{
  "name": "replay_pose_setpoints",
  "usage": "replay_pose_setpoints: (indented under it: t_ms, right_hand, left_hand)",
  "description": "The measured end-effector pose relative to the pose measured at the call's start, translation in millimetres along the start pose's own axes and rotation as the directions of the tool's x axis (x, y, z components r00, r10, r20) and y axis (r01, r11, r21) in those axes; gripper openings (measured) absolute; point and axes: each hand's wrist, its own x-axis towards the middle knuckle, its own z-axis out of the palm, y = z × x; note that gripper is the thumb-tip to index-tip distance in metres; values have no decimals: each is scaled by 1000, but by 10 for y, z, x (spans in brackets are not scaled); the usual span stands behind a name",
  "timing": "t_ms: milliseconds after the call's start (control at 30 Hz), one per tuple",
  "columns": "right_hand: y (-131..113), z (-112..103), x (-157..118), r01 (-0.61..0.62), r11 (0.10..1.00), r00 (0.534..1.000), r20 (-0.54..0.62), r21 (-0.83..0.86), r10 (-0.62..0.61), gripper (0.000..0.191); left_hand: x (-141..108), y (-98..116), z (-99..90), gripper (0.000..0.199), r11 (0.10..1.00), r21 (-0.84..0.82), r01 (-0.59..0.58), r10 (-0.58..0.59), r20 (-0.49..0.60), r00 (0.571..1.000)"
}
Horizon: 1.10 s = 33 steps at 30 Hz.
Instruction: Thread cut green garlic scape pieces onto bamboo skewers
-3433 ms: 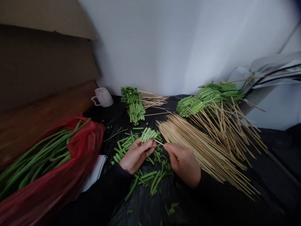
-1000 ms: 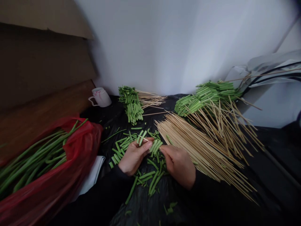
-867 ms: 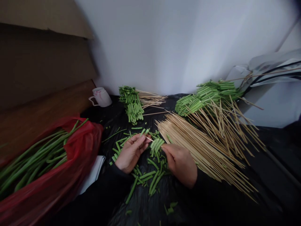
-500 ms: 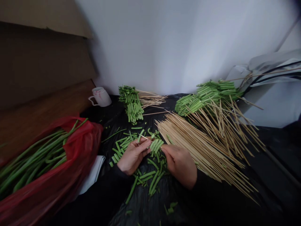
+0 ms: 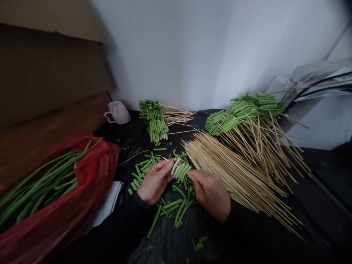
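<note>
Several cut green bean pieces (image 5: 183,171) sit side by side on a thin bamboo skewer (image 5: 165,158), whose pale tip pokes out past my left fingers. One bean piece (image 5: 175,166) leans at a slant, a little apart from the others, right beside my left fingertips. My left hand (image 5: 156,182) is closed in a pinch around the skewer near this tip. At the other end of the row my right hand (image 5: 212,192) grips the skewer, its shaft mostly hidden by the fingers. Loose cut beans (image 5: 180,211) lie below and around both hands on black plastic sheeting (image 5: 165,253).
Bare skewers (image 5: 233,172) lie in a pile at right. Filled bean skewers are stacked at back centre (image 5: 157,123) and back right (image 5: 244,112). A red bag (image 5: 96,165) holds long beans (image 5: 41,187) at left. A white mug (image 5: 118,113) stands near the wall.
The bean piece near the skewer's tip has moved along it to the right, closer to the row. My left fingers have shifted slightly; my right hand has hardly moved.
</note>
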Motion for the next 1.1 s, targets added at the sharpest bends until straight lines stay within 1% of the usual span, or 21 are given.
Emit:
replay_pose_setpoints:
  t_ms: [133,233,333,433,500,533,600,700,767,867,933,1000,1100]
  right_hand:
    - [-7,-2,8,-7,1000,1000,-7,3,7,29]
    - [-1,-5,14,-29,999,1000,2,-14,29,29]
    - [28,-35,26,-18,998,1000,4,-59,19,27]
    - [97,-115,50,2,993,999,-40,-115,-6,27]
    - [161,-186,73,-16,991,993,-114,-131,0,27]
    - [195,-221,85,-23,990,988,-155,-139,1,26]
    - [255,-278,105,-31,988,980,-199,-151,1,26]
    - [305,-315,119,-39,985,976,-217,-166,2,26]
    - [314,-311,116,-33,985,975,-220,-168,-5,26]
    - [309,-294,106,-21,987,976,-217,-162,-15,25]
    - [304,-290,104,-21,987,978,-207,-158,-12,25]
    - [299,-294,106,-21,987,979,-205,-159,-12,25]
    - [294,-302,111,-7,986,976,-214,-164,-29,27]
  left_hand:
    - [-7,-26,12,27,999,45,-8,7,12,1000]
    - [-1,-26,13,26,997,74,-19,17,15,1000]
    - [2,-5,9,23,989,135,-54,50,36,998]
    - [6,58,-20,27,964,253,-80,61,82,995]
    - [7,121,-55,31,927,357,-111,62,144,988]
    - [6,154,-73,29,899,415,-140,68,184,981]
    - [1,217,-104,17,814,537,-219,74,279,957]
    - [-15,294,-132,7,657,676,-335,56,399,915]
    - [-30,341,-148,6,593,710,-380,32,451,892]
    - [-64,406,-183,8,565,741,-363,-83,489,868]
    - [-86,429,-210,11,519,783,-344,-182,494,850]
    - [-101,424,-232,15,426,820,-382,-242,510,826]
    - [-107,375,-235,17,254,830,-496,-243,551,798]
